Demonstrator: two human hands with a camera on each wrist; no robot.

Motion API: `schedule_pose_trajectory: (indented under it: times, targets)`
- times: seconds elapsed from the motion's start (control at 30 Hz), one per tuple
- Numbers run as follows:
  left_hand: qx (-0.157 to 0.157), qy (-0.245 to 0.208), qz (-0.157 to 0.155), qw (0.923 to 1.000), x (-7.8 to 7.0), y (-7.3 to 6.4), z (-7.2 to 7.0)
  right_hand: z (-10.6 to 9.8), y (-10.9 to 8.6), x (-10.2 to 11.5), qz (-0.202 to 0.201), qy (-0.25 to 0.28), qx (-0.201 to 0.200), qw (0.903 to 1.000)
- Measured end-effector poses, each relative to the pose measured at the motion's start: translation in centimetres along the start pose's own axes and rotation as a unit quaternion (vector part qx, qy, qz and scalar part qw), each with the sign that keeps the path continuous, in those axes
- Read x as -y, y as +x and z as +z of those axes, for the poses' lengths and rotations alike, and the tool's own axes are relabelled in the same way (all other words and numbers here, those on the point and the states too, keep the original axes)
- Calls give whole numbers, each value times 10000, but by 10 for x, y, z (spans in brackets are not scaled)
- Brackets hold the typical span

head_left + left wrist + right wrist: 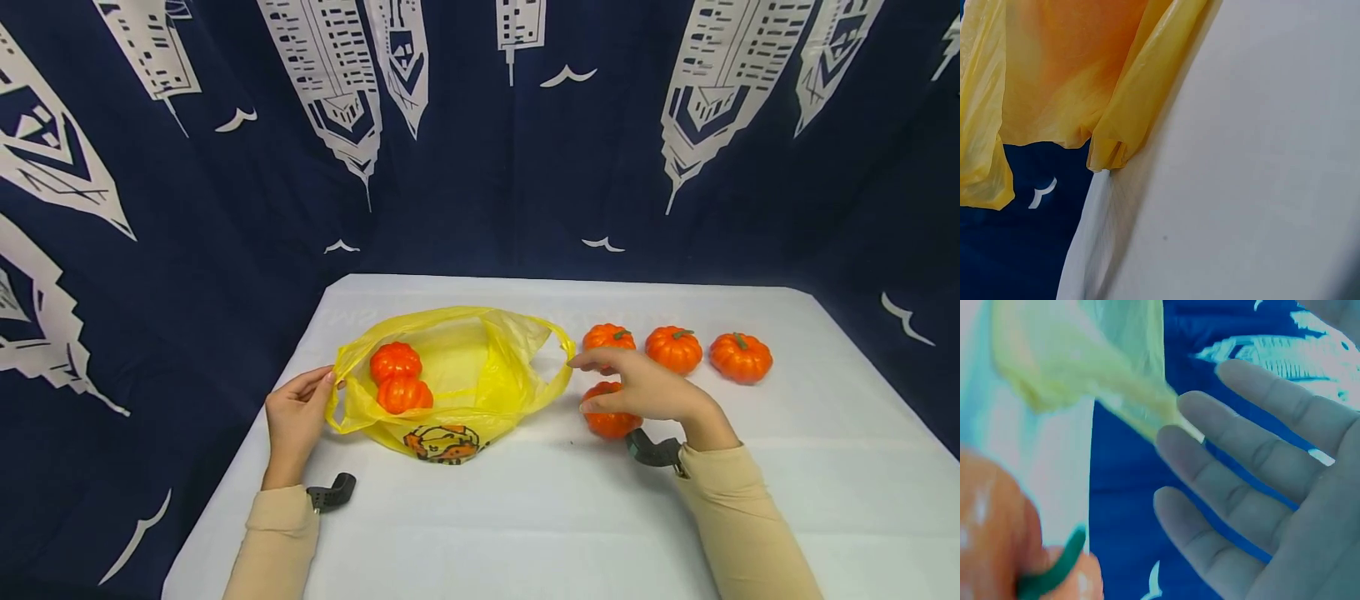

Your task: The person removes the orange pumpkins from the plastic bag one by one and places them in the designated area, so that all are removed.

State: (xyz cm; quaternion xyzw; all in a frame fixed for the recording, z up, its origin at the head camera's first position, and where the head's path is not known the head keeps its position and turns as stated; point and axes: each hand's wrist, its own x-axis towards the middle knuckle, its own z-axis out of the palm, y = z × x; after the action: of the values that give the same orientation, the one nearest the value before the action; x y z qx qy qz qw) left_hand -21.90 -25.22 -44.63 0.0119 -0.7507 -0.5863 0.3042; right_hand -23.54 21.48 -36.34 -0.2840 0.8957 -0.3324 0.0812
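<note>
A yellow plastic bag lies with its mouth spread wide. Inside its left part are two orange toy pumpkins. My left hand pinches the bag's left handle; in the left wrist view only hanging yellow plastic shows, not the hand. My right hand has its fingers extended beside the right handle. In the right wrist view those fingers are spread, some fingertips close to the plastic; contact I cannot tell. Partly hidden under that hand sits an orange toy pumpkin at the bag's right.
Behind the right hand, three more pumpkins with green stems stand in a row: one near the bag handle, a middle one and a right one. A white cloth covers the table. Dark blue patterned fabric hangs behind.
</note>
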Motion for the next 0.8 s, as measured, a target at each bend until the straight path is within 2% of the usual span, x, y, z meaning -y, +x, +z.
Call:
schedule_pose_trajectory:
  times: [0.17, 0.37, 0.63, 0.8]
  targets:
    - [34, 113, -67, 9999, 0, -1, 1, 7, 11, 13, -471, 159, 19, 9988]
    - [-28, 67, -102, 9999, -2, 0, -1, 16, 38, 38, -759, 445, 152, 9960]
    - [-23, 62, -130, 9999, -2, -1, -2, 34, 84, 71, -1041, 804, 769, 9883]
    - [21, 49, -69, 10000, -2, 0, -1, 50, 114, 78, -1094, 854, 1298, 9818]
